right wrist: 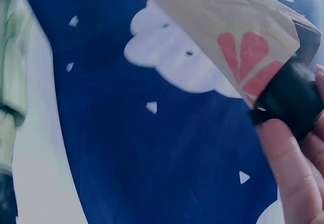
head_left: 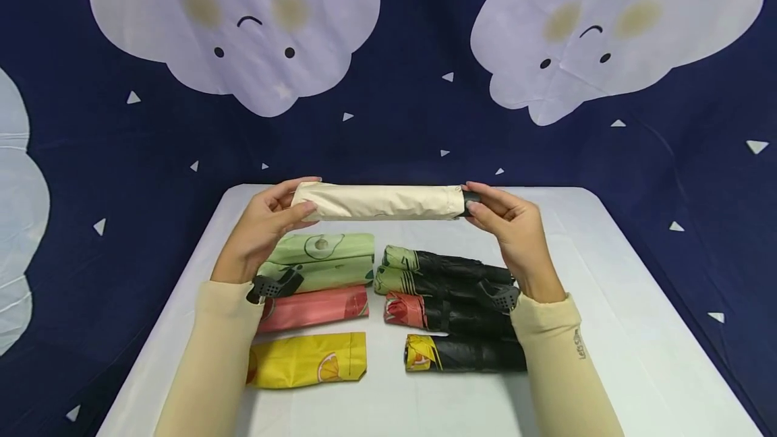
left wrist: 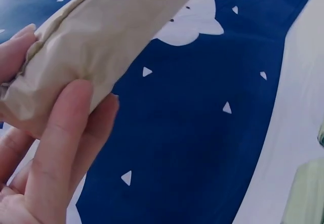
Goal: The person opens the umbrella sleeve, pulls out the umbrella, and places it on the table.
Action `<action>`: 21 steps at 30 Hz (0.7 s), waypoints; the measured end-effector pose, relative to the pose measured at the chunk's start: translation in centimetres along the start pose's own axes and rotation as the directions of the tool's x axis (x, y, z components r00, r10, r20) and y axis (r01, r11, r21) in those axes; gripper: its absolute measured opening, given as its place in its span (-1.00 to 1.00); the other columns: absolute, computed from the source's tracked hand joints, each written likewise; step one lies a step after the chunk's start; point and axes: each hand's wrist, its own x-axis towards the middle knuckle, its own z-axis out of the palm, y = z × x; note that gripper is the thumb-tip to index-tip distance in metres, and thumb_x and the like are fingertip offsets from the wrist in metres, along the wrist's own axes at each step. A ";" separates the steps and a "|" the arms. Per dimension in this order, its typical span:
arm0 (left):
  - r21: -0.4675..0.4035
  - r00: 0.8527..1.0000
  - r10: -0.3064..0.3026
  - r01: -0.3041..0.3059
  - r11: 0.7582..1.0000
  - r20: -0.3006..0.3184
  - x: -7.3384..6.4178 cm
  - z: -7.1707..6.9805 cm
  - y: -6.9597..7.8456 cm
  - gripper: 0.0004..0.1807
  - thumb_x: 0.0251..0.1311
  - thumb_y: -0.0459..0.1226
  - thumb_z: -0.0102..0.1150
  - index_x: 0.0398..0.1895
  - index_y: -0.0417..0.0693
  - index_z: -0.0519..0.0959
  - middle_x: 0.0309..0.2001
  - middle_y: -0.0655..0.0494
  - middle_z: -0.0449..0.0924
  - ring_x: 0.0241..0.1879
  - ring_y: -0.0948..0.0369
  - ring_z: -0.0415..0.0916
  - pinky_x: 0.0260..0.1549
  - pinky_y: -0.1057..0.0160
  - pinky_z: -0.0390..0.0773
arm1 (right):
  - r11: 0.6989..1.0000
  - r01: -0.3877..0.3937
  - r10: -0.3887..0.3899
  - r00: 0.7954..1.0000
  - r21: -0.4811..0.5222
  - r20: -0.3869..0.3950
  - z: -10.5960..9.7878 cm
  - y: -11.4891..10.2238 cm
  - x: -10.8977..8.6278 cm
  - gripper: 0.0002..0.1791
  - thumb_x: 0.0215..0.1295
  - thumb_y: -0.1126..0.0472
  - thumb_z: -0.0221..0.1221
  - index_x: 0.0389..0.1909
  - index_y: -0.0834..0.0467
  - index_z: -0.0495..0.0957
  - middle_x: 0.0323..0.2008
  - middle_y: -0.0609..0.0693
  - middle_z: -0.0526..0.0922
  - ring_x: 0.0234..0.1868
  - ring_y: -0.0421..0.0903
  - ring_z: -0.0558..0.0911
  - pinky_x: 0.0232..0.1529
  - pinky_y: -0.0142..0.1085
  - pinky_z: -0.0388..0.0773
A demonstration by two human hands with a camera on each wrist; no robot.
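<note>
A folded umbrella in a cream sleeve (head_left: 382, 202) is held level above the far part of the white table. My left hand (head_left: 264, 218) pinches the sleeve's left end between thumb and fingers. At the other end, my right hand (head_left: 516, 224) grips the dark handle (head_left: 471, 203) that sticks out of the sleeve. In the right wrist view the sleeve (right wrist: 253, 51) carries a pink fruit-slice print near its mouth, and fingertips lie against the black handle (right wrist: 291, 100). The left wrist view has the fingers on the creased cream cloth (left wrist: 96, 41).
On the table (head_left: 607, 369), left, lie flat sleeves: two green avocado-print ones (head_left: 340, 246), a red one (head_left: 322, 307) and a yellow one (head_left: 297, 361). Several folded black umbrellas (head_left: 461, 315) with coloured ends lie at right. A dark blue cloud-print cloth (head_left: 413, 133) surrounds the table.
</note>
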 end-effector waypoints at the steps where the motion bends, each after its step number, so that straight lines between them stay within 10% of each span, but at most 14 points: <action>1: 0.010 1.000 0.006 -0.006 1.000 0.008 -0.2 0.0 0.1 -0.47 0.34 -0.44 0.28 0.38 -0.20 0.48 0.05 -0.05 0.62 -0.02 0.12 0.64 -0.06 0.14 0.70 | 1.000 -0.006 0.006 1.000 -0.030 0.009 0.0 -0.1 -0.1 -0.55 0.39 0.45 0.24 0.28 0.42 0.50 0.22 0.16 0.62 0.15 -0.02 0.67 0.04 -0.20 0.66; 21: 0.048 0.999 0.011 -0.014 0.999 0.046 -1.4 -0.1 0.7 -0.50 0.33 -0.46 0.28 0.34 -0.22 0.51 0.06 -0.06 0.62 -0.05 0.10 0.64 -0.10 0.12 0.72 | 0.973 -0.102 0.132 0.982 -0.208 0.133 -0.2 -0.6 -1.3 -0.53 0.29 0.44 0.35 0.22 0.39 0.56 0.07 0.13 0.71 0.01 -0.02 0.74 0.01 -0.25 0.68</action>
